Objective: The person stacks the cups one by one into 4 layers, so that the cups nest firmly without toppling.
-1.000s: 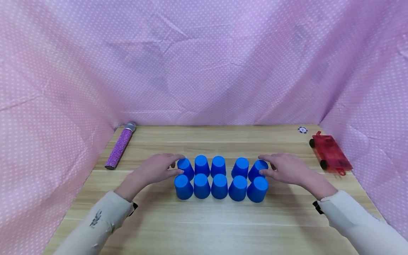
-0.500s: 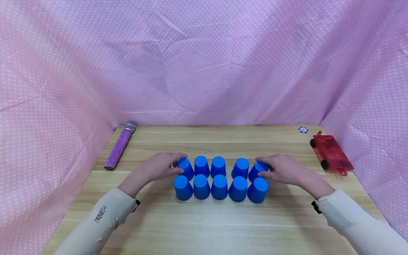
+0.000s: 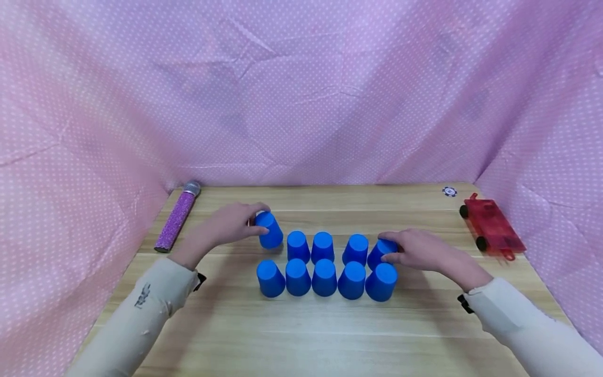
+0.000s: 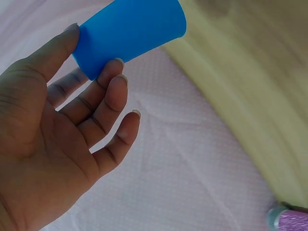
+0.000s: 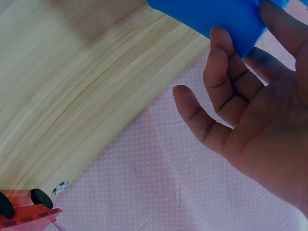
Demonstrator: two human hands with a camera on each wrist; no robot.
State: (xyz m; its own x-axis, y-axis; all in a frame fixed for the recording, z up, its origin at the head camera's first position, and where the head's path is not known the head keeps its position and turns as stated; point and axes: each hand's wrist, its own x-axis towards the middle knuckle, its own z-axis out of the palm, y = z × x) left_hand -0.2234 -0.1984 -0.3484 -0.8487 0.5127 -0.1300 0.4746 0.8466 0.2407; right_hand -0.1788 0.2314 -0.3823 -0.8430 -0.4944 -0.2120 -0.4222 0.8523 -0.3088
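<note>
Blue cups stand upside down on the wooden table in two rows, with several in the front row (image 3: 324, 277). My left hand (image 3: 231, 224) pinches one blue cup (image 3: 270, 235) near its closed end, between thumb and fingertips. That cup is beyond the left end of the back row, slightly tilted. In the left wrist view the same cup (image 4: 132, 36) shows its side and open rim. My right hand (image 3: 421, 250) grips the back row's rightmost cup (image 3: 378, 257) with thumb and fingers. Its ring and little fingers hang free of the cup (image 5: 216, 19) in the right wrist view.
A glittery purple microphone (image 3: 176, 220) lies at the table's back left. Along the right side is a translucent red toy cart (image 3: 494, 225) with black wheels, and a poker chip (image 3: 449, 191) lies behind it. Pink dotted cloth (image 3: 301, 104) walls in the back and sides.
My left hand has taken the back row's leftmost cup away from its place, up and toward the back. The right hand has closed in slightly on its cup, which stays in place.
</note>
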